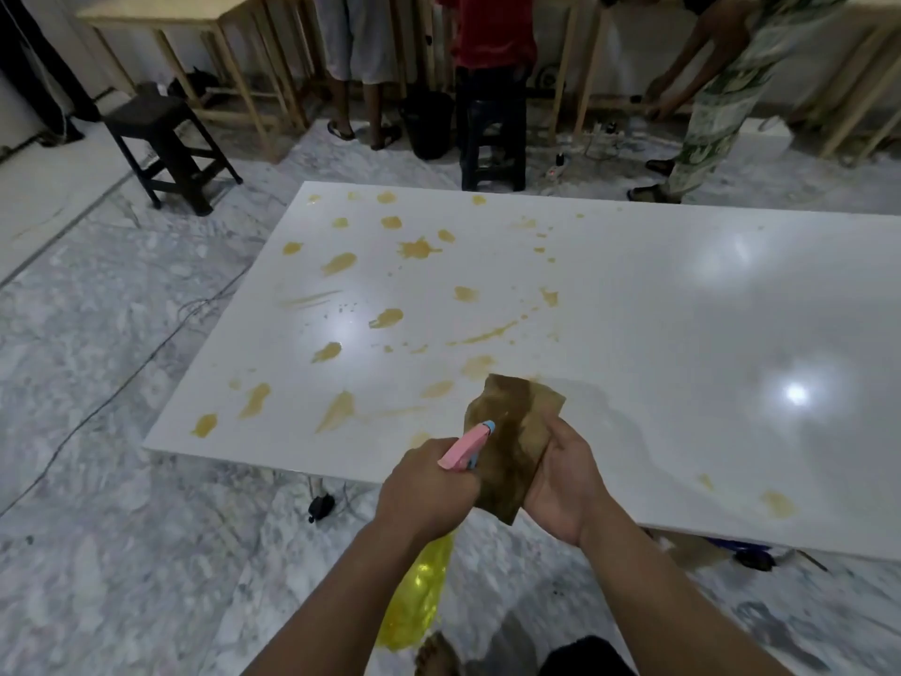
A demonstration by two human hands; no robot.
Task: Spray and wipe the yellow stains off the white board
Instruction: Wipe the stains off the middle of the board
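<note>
Hands work over near edge of white board [682,309], which lies flat above marble floor [97,334]. Left hand [426,485] has a closed grip on spray bottle [465,448]: pink head up, nozzle toward the cloth, yellow body hanging below the wrist. Right hand [565,480] pinches brown stained cloth [512,441], held upright at board's edge. Yellow stains [419,248] scattered across left half; two more near right front edge. Black stool [166,143] beyond far left corner.

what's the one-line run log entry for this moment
left hand: holds spray bottle | right hand: holds cloth | board: yellow stains remain, mostly left side
</note>
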